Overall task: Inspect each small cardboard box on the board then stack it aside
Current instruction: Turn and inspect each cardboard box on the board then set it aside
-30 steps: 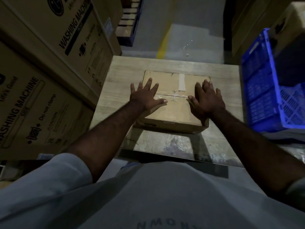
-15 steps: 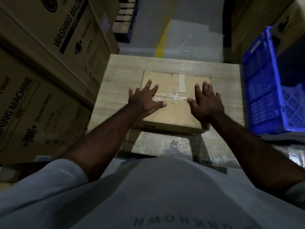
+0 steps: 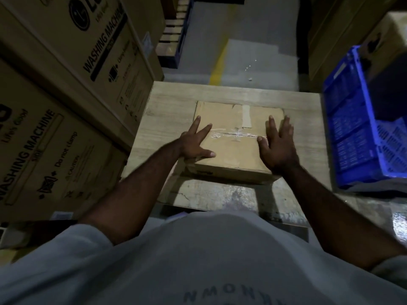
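- Two washing-machine cartons [image 3: 55, 150], stacked at left, close beside the board's left edge.
- Wooden board [image 3: 171, 102]: pale, in the centre of the scene, carrying the box.
- Blue crate [image 3: 352, 128]: plastic, lattice-walled, just right of the board.
- Small cardboard box [image 3: 231, 150]: taped seam up, lying flat mid-board.
- Left hand [image 3: 193, 144]: fingers spread wide, flat on the box's near-left top.
- Right hand [image 3: 277, 146]: fingers straight, flat on its right top.

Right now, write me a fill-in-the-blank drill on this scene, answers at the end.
The left hand and right hand both lie flat on the ____ of the box.
The crate right of the board is ____ in colour.
The big cartons on the left read WASHING ____.
Missing words: top, blue, MACHINE.
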Motion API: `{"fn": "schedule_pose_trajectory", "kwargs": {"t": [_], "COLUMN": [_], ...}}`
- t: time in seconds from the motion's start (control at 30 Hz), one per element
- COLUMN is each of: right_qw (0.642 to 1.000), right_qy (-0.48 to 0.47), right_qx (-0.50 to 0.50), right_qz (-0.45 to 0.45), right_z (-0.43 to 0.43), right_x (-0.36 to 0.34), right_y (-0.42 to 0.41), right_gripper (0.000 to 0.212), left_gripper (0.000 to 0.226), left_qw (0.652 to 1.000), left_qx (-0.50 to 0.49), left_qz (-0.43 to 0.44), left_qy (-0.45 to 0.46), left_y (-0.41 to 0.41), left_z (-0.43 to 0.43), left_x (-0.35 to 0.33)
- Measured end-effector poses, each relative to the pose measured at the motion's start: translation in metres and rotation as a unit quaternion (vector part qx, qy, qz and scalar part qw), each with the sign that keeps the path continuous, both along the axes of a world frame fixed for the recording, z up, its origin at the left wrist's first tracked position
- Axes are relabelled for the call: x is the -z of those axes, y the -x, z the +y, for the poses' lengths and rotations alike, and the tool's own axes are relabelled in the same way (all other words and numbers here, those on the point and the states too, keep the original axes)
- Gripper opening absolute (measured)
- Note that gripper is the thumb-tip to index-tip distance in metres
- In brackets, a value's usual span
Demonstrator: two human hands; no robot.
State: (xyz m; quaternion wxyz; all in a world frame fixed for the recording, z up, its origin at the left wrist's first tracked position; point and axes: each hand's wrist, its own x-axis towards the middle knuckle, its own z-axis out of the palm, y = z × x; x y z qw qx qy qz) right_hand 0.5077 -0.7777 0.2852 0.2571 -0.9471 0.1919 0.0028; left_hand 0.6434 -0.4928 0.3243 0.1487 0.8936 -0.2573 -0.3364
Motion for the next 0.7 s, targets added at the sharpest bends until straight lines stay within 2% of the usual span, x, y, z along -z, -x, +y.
{"fn": "schedule_pose_trajectory", "kwargs": {"t": [0.1,0.2,0.4,0.47,0.57,0.7], "right_qw": [0.996,0.987,0.983,0.982,0.982,0.979], "right_qy": [-0.085,-0.144,-0.183,-0.188,-0.186,-0.202], "right_qx": [0.034,0.069,0.011,0.002,-0.020,-0.034], "right_qz": [0.009,0.021,-0.022,-0.018,-0.002,0.010], "right_z": [0.006,0.015,0.015,0.016,0.011,0.003], "right_x": [0.006,0.003,0.015,0.011,0.008,0.007], "right_y": [0.015,0.038,0.072,0.074,0.077,0.080], "right_gripper": [0.080,0.075,0.084,0.090,0.103,0.111], "left_gripper": [0.109,0.110,0.113,0.110,0.103,0.099], "left_qw": [0.996,0.987,0.971,0.956,0.940,0.929], "left_qx": [-0.060,-0.100,-0.170,-0.223,-0.246,-0.290], "left_qz": [0.011,0.019,0.009,0.000,0.006,0.019], "left_qy": [0.068,0.126,0.167,0.190,0.234,0.228], "left_y": [0.023,0.047,0.076,0.081,0.092,0.099], "left_z": [0.016,0.027,0.038,0.039,0.044,0.047], "left_x": [0.014,0.027,0.040,0.046,0.053,0.055]}}
